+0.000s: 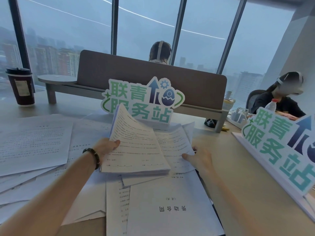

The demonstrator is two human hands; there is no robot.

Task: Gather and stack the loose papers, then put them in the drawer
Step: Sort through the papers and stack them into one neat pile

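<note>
A thick stack of printed papers [136, 150] is raised above the desk at the centre, its far end curling upward. My left hand [107, 147], with a dark bead bracelet at the wrist, grips the stack's left edge, thumb on top. My right hand [197, 157] pinches a single printed sheet [173, 142] lying just right of the stack, thumb on its lower corner. Loose sheets [34, 142] are spread over the left of the desk, and more sheets [163, 205], one with a printed title, lie near me. No drawer is in view.
A green-lettered standing sign [141, 99] stands behind the stack; a second sign [279, 147] stands at the right. A lidded coffee cup [21, 87] is at the far left. A brown desk divider [153, 79] runs across the back. Two people sit beyond it.
</note>
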